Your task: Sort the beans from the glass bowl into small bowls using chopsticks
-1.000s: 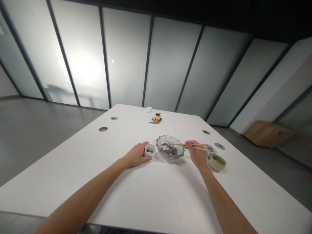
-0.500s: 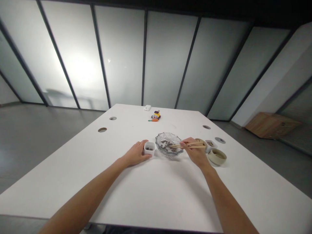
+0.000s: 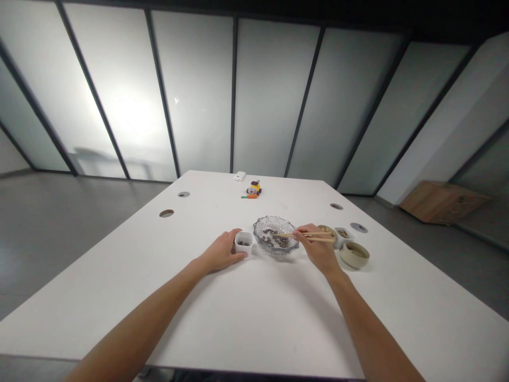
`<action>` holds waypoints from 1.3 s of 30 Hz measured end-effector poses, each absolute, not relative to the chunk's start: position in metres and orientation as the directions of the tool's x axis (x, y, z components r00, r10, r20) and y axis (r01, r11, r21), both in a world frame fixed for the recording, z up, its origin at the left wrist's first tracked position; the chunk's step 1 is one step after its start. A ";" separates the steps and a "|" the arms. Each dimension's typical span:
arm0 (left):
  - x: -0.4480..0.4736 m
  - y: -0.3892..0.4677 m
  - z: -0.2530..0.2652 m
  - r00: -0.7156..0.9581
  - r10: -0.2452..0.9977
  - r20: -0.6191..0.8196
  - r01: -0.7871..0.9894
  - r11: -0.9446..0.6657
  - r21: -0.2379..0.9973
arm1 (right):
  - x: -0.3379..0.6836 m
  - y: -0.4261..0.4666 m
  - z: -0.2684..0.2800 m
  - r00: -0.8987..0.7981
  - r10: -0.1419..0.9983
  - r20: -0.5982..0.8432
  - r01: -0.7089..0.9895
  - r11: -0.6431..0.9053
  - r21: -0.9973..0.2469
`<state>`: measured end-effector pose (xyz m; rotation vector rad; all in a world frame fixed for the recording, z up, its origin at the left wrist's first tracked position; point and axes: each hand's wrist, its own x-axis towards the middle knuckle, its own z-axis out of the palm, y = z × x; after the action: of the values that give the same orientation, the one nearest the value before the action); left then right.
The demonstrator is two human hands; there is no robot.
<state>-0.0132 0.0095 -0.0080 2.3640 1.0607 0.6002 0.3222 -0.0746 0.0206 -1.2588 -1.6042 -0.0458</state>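
Note:
My left hand (image 3: 223,251) grips a small white square cup (image 3: 244,248) standing on the table, thumb at its near side and fingers at its far side. Some small dark beads or beans (image 3: 244,244) lie in the cup. Just right of it stands a clear glass bowl (image 3: 262,247) with a scalloped rim, holding several small dark pieces (image 3: 280,241). Wooden chopsticks (image 3: 318,239) are pinched in my right hand (image 3: 316,246), at the bowl's right rim. Their tips reach in over the dark pieces; whether they clasp one is too small to tell.
Right of my right hand are a beige round bowl (image 3: 354,257), a white cup (image 3: 342,235) and another round container (image 3: 326,231), partly hidden. Farther back on the white table (image 3: 238,313) lie a toy car (image 3: 253,188), an orange toy carrot (image 3: 250,197) and a white box (image 3: 239,176).
The chopstick tips have shifted slightly inside the glass bowl, the upper stick now pointing farther left and up. My left hand and the white cup stay in place.

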 end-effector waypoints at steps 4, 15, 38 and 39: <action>-0.013 0.010 -0.009 0.606 0.771 0.194 0.563 -0.588 0.581 | 0.319 -0.075 0.017 0.064 0.721 0.690 0.701 0.459 -0.545; -0.013 0.011 -0.009 0.610 0.766 0.202 0.563 -0.598 0.570 | 0.317 -0.074 0.015 0.072 0.679 0.731 0.711 0.479 -0.515; -0.012 0.012 -0.011 0.611 0.759 0.224 0.548 -0.610 0.572 | 0.310 -0.070 0.007 0.163 0.739 0.654 0.679 0.397 -0.618; -0.012 0.011 -0.011 0.610 0.760 0.224 0.548 -0.609 0.574 | 0.310 -0.070 0.007 0.171 0.742 0.648 0.678 0.389 -0.624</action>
<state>-0.0121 0.0115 -0.0109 2.3841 1.0369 0.6314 0.3098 -0.0701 0.0070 -1.3181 -1.5357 0.0728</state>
